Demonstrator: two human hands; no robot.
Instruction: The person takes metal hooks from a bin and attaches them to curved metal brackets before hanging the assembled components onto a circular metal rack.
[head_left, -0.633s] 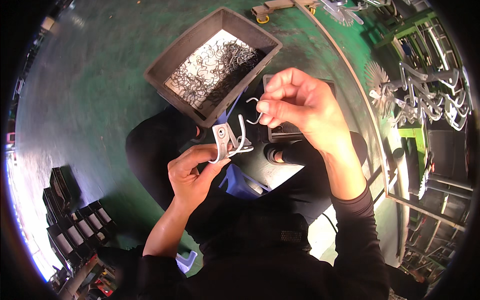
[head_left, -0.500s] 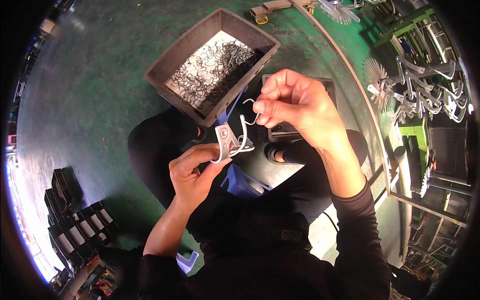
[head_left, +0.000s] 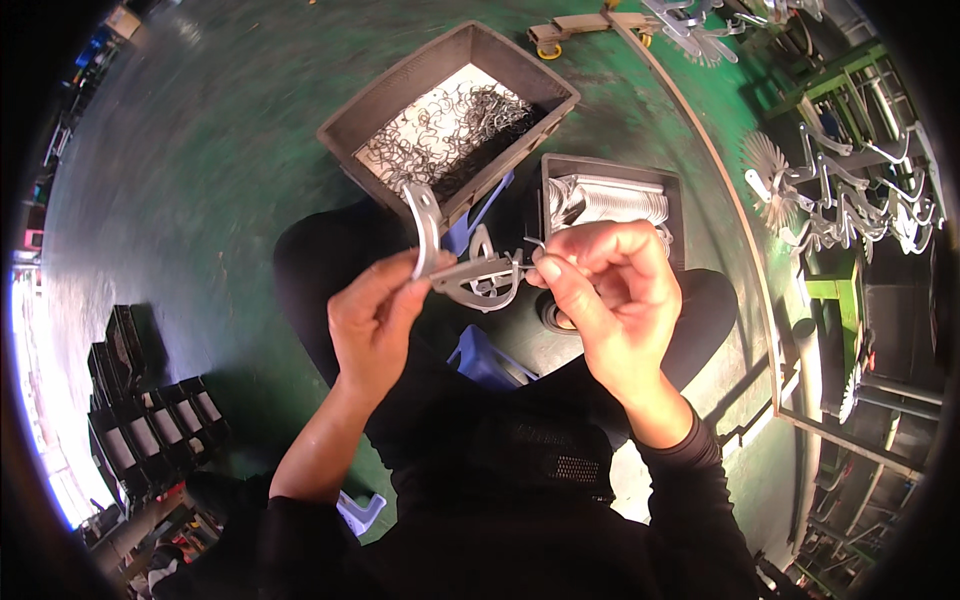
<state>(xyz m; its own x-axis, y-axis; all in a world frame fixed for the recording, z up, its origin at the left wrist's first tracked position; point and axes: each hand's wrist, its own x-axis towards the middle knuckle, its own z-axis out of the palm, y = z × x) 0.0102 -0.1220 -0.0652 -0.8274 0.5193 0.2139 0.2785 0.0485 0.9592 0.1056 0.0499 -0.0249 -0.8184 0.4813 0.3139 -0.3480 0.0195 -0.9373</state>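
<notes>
My left hand (head_left: 368, 325) pinches one end of a silver metal bracket (head_left: 427, 228) between thumb and fingers. The bracket has a curved arm rising above my fingers and a flat, ring-like part reaching to the right. In my right hand (head_left: 625, 305), thumb and fingertips grip a thin bent wire hook (head_left: 533, 241). The wire meets the right end of the bracket; whether it is hooked through cannot be made out. Beyond my hands, a dark plastic bin (head_left: 345, 138) holds many similar bent wire hooks (head_left: 445, 130).
A smaller dark bin (head_left: 662, 178) behind my right hand contains stacked silver metal parts (head_left: 612, 202). Below my hands is a blue plastic piece (head_left: 485, 357). Racks with hanging metal parts (head_left: 835, 190) line the right; black trays (head_left: 155, 430) lie at lower left.
My right hand has come down, bringing the wire hook to the bracket. My left hand has turned the bracket so its curved arm points up. The smaller bin's contents now show.
</notes>
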